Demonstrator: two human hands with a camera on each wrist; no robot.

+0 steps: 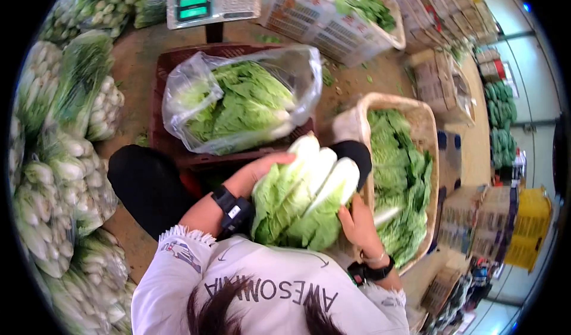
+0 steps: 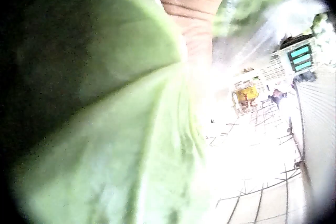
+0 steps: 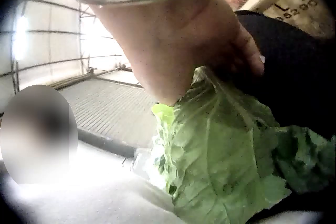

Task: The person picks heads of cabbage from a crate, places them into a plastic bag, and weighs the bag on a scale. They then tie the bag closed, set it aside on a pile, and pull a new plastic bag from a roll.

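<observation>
Several Chinese cabbages [image 1: 306, 192] with white butts and loose green leaves lie bunched over my lap, butts pointing away from me. My left hand [image 1: 264, 167] holds the bunch from the left, its fingers at the butts. On the other side my right hand [image 1: 360, 228] grips the bunch, the thumb along the outer cabbage. Broad green leaves [image 2: 121, 145] fill much of the left wrist view and hide the left fingers. In the right wrist view a large leaf [image 3: 220, 155] hangs below the right hand.
Ahead, an open clear plastic bag [image 1: 309, 67] of cabbages sits on a dark red crate [image 1: 159, 112]. At right stands a tub [image 1: 434, 186] of more cabbages. A lit scale [image 1: 238, 2] and a white crate [image 1: 321, 29] are beyond. Bagged greens [image 1: 65, 192] line the left.
</observation>
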